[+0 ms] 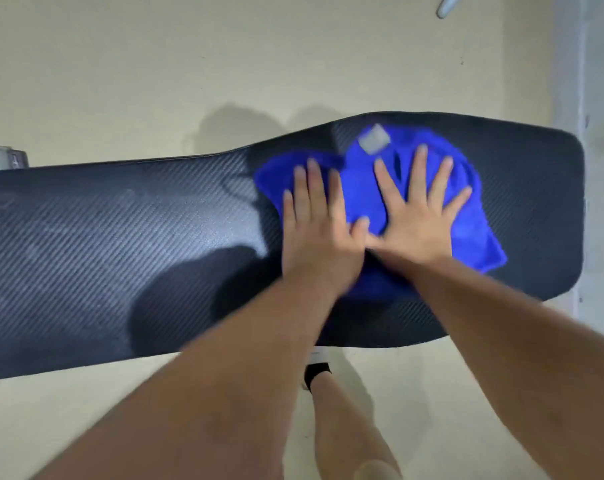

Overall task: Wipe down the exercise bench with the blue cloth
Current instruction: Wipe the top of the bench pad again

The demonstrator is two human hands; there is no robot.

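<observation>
fingers (418,161) spread flat (both hands) on blue cloth (362,192); bench (120,237) beneath, apparently streaked

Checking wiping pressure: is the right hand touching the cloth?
Touching. Head view shows the right hand flat on the cloth, fingers spread.
</observation>
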